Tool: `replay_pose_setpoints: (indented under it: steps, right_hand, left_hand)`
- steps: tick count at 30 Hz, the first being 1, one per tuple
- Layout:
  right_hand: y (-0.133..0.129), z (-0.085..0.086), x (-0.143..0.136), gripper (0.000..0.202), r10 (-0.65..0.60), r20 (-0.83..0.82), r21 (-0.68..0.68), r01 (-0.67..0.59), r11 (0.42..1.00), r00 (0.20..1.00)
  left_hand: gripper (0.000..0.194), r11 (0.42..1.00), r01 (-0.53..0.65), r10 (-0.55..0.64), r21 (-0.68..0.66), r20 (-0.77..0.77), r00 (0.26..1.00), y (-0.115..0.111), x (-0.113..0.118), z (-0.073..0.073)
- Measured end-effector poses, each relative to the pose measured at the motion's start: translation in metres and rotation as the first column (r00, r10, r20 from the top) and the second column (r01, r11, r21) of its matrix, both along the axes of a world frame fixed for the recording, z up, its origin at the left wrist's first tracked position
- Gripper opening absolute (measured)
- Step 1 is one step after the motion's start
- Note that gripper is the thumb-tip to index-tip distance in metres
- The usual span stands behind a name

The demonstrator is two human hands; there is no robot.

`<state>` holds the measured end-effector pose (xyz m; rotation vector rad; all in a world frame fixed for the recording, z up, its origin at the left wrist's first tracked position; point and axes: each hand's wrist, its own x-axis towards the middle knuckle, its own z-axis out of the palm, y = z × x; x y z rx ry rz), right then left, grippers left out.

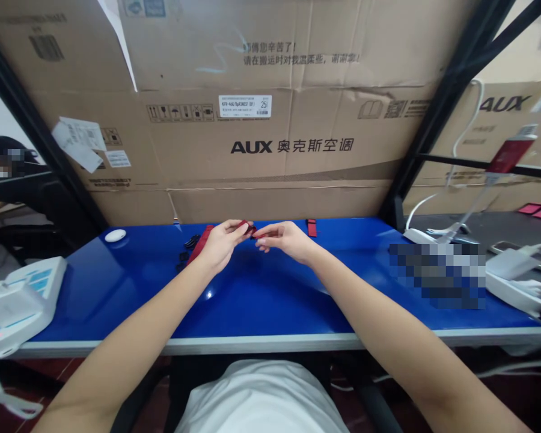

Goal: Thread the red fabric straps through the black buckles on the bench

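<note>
Both hands meet over the back middle of the blue table [270,307], holding a small red strap with a black part [251,230] between them. My left hand [224,243] pinches its left end, and my right hand [286,239] grips the right end between thumb and fingers. Beside my left hand lie red straps [201,243], partly hidden behind it, with black buckle-like pieces [183,258] next to them. Another short red strap with a black end [312,228] lies near the back edge, right of my right hand.
A white round object [115,235] sits at the back left. White power strips with plugs stand at the left [49,288] and right [500,282]. Cardboard [288,168] rises behind the table between black frame posts. A person [9,162] is at the far left.
</note>
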<state>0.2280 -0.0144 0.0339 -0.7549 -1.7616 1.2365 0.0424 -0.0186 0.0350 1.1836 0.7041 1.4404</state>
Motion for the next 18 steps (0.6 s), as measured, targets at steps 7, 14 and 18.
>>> replay_pose_setpoints:
  steps: [7, 14, 18]
  right_hand:
    - [-0.01, 0.002, -0.008, 0.03, -0.226, 0.256, 0.301, 0.144, 0.943, 0.94]
    - [-0.011, 0.0, -0.004, 0.027, -0.236, 0.262, 0.398, 0.118, 0.91, 0.936]
    - [-0.005, -0.003, -0.007, 0.024, -0.353, 0.168, 0.478, 0.238, 0.846, 0.92]
  left_hand:
    - [0.027, 1.0, 0.0, 0.0, 0.007, -0.038, 0.999, -0.006, 0.009, -0.006]
    - [0.032, 1.0, -0.009, 0.013, 0.029, -0.149, 0.989, -0.01, 0.013, -0.01]
    - [0.03, 0.996, 0.071, -0.074, -0.056, -0.06, 0.995, -0.008, 0.012, -0.01]
